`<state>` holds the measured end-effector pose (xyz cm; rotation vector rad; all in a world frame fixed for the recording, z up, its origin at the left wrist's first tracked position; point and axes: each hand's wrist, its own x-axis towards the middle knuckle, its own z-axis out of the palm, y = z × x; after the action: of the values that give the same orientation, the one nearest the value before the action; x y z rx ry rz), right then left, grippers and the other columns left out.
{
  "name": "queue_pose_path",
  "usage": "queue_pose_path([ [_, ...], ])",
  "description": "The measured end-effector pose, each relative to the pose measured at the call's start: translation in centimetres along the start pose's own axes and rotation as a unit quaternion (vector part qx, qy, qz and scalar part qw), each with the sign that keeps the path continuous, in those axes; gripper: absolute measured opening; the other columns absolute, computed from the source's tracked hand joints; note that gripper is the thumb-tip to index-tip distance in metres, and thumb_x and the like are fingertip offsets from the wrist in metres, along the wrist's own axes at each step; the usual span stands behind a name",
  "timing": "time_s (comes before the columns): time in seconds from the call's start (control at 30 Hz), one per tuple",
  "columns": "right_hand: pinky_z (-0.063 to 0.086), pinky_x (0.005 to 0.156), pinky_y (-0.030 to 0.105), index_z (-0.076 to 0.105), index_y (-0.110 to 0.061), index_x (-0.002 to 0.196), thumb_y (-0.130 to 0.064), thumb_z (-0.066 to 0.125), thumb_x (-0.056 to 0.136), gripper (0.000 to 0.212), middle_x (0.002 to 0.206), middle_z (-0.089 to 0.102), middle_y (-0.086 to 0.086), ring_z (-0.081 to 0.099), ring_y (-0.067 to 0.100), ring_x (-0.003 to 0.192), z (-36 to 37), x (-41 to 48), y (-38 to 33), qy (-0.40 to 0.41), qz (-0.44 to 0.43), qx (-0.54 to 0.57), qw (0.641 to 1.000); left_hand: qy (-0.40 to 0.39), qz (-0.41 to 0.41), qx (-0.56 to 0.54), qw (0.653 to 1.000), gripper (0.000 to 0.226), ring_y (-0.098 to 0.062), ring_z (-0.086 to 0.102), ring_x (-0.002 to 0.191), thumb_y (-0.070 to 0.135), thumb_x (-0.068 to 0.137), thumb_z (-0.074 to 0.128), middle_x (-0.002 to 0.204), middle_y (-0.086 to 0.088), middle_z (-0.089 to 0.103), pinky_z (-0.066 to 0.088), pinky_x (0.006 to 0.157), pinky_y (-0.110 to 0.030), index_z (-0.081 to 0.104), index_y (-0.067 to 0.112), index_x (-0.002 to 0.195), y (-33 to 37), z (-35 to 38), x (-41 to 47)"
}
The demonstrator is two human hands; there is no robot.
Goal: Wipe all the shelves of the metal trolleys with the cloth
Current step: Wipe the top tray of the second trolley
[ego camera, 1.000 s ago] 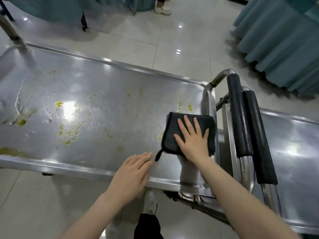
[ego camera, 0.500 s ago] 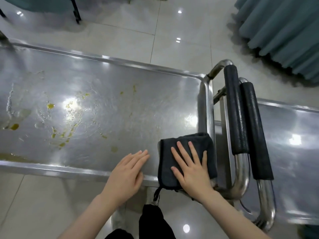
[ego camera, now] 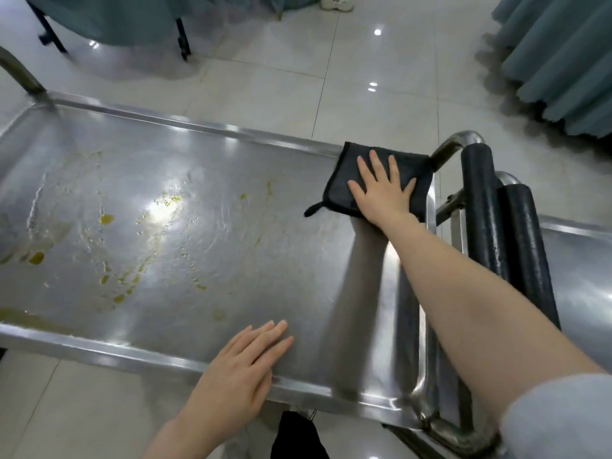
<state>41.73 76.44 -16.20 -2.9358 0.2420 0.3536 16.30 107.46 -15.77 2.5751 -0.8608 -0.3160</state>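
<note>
Right hand [ego camera: 384, 190] presses the folded black cloth [ego camera: 347, 180] flat-fingered into the steel trolley shelf's [ego camera: 231, 246] far handle-end corner; left hand [ego camera: 241, 369] lies flat on its near rim.

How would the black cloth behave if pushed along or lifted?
Likely floppy: the cloth lies folded flat, its loop trailing limp. It should slide easily on the smooth steel shelf under the flat right hand.

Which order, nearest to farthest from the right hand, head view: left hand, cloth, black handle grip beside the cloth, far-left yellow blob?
1. cloth, under the right hand, at the shelf far right corner.
2. black handle grip, just right, beyond the rim.
3. left hand, flat on the near edge.
4. yellow blob, at the left end.
</note>
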Motion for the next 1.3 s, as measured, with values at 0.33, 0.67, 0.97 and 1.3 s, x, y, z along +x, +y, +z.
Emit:
queue_pose_path([
  [0.33, 0.006, 0.111, 0.069, 0.003, -0.04, 0.154, -0.058, 0.021, 0.098, 0.063, 0.162, -0.012, -0.015, -0.015, 0.021, 0.149, 5.9, -22.2, -2.1, -0.007, -0.158, -0.052, 0.986, -0.028, 0.004, -0.01, 1.0, 0.049, -0.009, 0.029, 0.142, 0.026, 0.094, 0.044, 0.155, 0.009, 0.03, 0.021, 0.117, -0.031, 0.044, 0.018, 0.143, -0.4, -0.9, -0.3],
  [0.67, 0.002, 0.113, 0.067, 0.006, -0.045, 0.153, -0.062, 0.02, 0.096, 0.061, 0.161, -0.007, -0.02, -0.014, 0.017, 0.149, 4.9, -17.8, -4.6, -0.027, -0.211, -0.055, 0.975, 0.0, -0.031, 0.06, 0.998, 0.043, -0.021, 0.055, 0.125, 0.023, 0.088, 0.042, 0.14, -0.004, 0.053, 0.05, 0.098, -0.037, 0.066, 0.015, 0.122, -0.3, -2.9, -3.7],
  [0.97, -0.005, 0.111, 0.07, 0.003, -0.038, 0.155, -0.058, 0.015, 0.1, 0.059, 0.163, -0.007, -0.013, -0.013, 0.022, 0.149, 1.3, -1.4, -9.4, -0.019, -0.072, 0.005, 0.997, 0.013, -0.045, 0.044, 0.998, 0.044, -0.021, 0.048, 0.132, 0.026, 0.084, 0.049, 0.146, -0.004, 0.047, 0.045, 0.103, -0.039, 0.064, 0.015, 0.124, -0.2, -2.7, -3.4],
  [1.3, 0.012, 0.109, 0.071, 0.02, -0.037, 0.154, -0.056, 0.034, 0.097, 0.062, 0.163, 0.008, -0.012, 0.002, 0.027, 0.151, 6.9, -20.5, -7.9, 0.001, -0.325, -0.063, 0.944, 0.005, -0.008, 0.074, 0.997, 0.044, -0.021, 0.055, 0.125, 0.043, 0.082, 0.061, 0.14, -0.006, 0.053, 0.051, 0.096, -0.035, 0.069, 0.016, 0.115, -2.6, -3.3, -5.6],
])
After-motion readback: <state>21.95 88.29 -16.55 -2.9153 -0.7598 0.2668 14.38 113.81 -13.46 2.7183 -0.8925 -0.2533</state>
